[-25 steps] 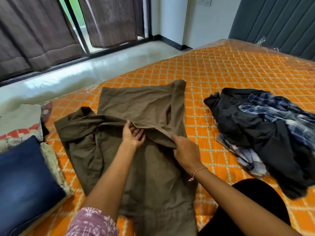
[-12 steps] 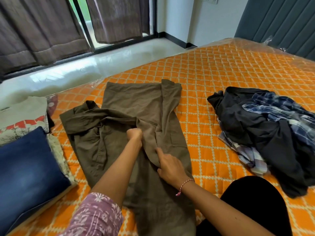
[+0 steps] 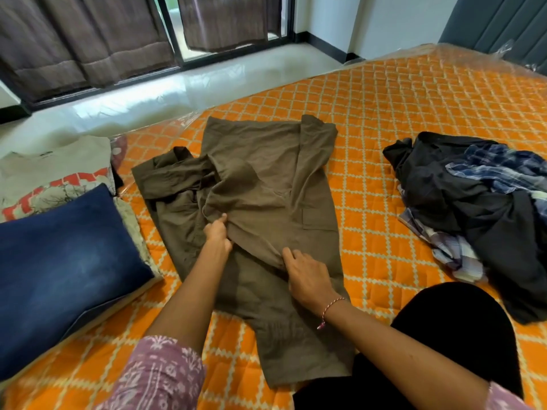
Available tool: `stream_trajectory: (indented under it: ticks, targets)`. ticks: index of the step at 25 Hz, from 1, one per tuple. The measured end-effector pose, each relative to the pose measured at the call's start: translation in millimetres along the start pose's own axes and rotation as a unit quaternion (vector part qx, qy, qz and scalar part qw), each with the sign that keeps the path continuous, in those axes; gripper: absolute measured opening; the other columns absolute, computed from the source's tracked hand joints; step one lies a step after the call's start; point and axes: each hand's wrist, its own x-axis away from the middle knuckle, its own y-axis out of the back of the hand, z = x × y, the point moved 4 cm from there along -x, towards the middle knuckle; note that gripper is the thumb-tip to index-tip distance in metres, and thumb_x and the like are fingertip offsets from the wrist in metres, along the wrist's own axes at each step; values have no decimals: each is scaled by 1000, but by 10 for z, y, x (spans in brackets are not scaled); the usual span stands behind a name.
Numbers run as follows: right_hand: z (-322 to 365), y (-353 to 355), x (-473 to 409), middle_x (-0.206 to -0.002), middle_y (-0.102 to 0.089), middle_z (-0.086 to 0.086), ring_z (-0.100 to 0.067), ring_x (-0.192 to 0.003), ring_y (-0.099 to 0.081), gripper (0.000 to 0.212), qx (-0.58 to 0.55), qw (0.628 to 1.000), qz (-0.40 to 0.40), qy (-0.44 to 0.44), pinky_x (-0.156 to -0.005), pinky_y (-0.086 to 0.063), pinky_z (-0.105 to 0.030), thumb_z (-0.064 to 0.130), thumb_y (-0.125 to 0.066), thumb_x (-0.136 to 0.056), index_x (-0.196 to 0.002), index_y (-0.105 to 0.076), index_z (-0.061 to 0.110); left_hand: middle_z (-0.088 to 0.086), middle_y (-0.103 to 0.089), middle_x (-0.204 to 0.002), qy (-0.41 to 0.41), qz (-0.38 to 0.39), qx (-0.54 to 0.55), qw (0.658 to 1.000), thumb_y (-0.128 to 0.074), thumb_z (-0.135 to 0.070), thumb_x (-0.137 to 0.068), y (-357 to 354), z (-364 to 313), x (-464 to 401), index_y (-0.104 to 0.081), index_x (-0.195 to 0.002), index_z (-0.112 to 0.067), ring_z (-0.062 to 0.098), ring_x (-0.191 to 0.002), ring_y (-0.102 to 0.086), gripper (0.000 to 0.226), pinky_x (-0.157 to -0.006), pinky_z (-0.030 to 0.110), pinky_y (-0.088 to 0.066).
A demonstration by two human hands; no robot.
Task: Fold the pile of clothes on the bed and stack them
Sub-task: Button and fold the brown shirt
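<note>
An olive-brown shirt [image 3: 266, 173] lies spread on the orange quilted bed [image 3: 414, 108] in front of me, one side folded over its middle. My left hand [image 3: 217, 233] pinches a fold of that shirt near its centre. My right hand [image 3: 307, 276] grips the lower end of the same folded edge, fingers curled into the cloth. To the right sits the unfolded pile of clothes [image 3: 479, 208], dark garments mixed with blue plaid ones. At the left is a stack of folded clothes [image 3: 59, 247] with dark blue denim on top.
The bed's far-left edge borders a glossy white floor [image 3: 177, 87]. Dark curtains [image 3: 88, 37] hang over a glass door beyond it. A grey padded headboard [image 3: 503, 22] stands at the far right. My black-clad knee [image 3: 450, 329] rests on the bed at the lower right.
Both hands have drawn the shirt's folded edge down and toward me. The right side panel now lies flat over the middle. The left hand went from flat fingers to a pinch.
</note>
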Motion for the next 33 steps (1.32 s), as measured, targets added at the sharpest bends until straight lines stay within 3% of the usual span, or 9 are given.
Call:
stream_trajectory:
  ticks: [3,10,13,16,19,21,23,28,33]
  targets:
    - [124,87,-20,-114,-55,-7,-30,-101,-57,35,-54,998,-14,17,-66,-38,-34,11,-51,-87,-120,-41,15,14,-58,-125,-42,-34,43,998,-59,-16,-93,136,-196,-40,-53,-129,-5,30,-111,-57,38,-95,46,-48]
    - [151,18,225,-119,-56,-12,-34,-104,-58,29,44,997,21,60,-64,-33,-35,10,-41,-96,-126,-41,10,16,-57,-129,-31,-98,23,994,-49,-12,-98,413,-230,-157,-55,-127,-4,30,-114,-57,30,-94,39,-48]
    - [116,-61,215,-118,-58,-15,-35,-107,-57,32,45,978,186,82,-71,-41,-37,19,-49,-92,-123,-50,12,18,-49,-136,-132,-193,-109,966,-49,-6,-95,389,-277,-47,-46,-133,-5,29,-119,-50,39,-98,35,-41]
    - [-113,107,-234,-109,-66,-14,-32,-102,-62,26,-69,982,177,-9,-73,-47,-31,27,-57,-85,-105,-66,12,18,-28,-149,-301,-263,-357,844,-58,-18,-89,99,-240,249,-28,-145,-11,35,-137,-27,63,-109,46,-25]
    - [-489,362,-863,-103,-70,-14,-31,-99,-64,22,-164,980,6,-109,-72,-47,-31,20,-55,-86,-99,-72,12,11,-42,-139,-473,-104,-585,650,-56,-24,-91,-575,-33,247,-41,-139,-15,29,-129,-38,52,-105,44,-28]
    - [-809,483,-1269,-104,-70,-13,-31,-100,-63,22,-218,957,-83,-175,-74,-47,-31,14,-53,-87,-98,-73,11,7,-49,-133,-476,-5,-651,591,-51,-25,-94,-1004,67,23,-44,-137,-16,24,-123,-46,44,-101,38,-34]
    - [-1135,573,-1674,-108,-69,-14,-32,-102,-62,23,-266,930,-132,-216,-78,-47,-32,11,-52,-88,-101,-71,9,7,-52,-129,-439,55,-662,605,-50,-25,-95,-1356,79,-226,-48,-130,-15,24,-120,-49,37,-98,36,-39]
    - [-1924,673,-2687,-129,-54,-21,-37,-116,-52,38,-351,878,-158,-284,-92,-44,-40,19,-49,-96,-131,-48,5,11,-61,-118,-349,137,-600,707,-64,-32,-87,-2013,83,-778,-56,-120,-10,27,-112,-56,41,-92,35,-47]
    - [-2259,875,-3682,-139,-44,-18,-39,-131,-35,48,-188,947,-87,-244,-104,-33,-52,25,-43,-99,-143,-32,8,3,-65,-105,-270,139,-570,764,-70,-45,-79,-2348,66,-1129,-63,-103,-18,21,-102,-60,37,-87,34,-51]
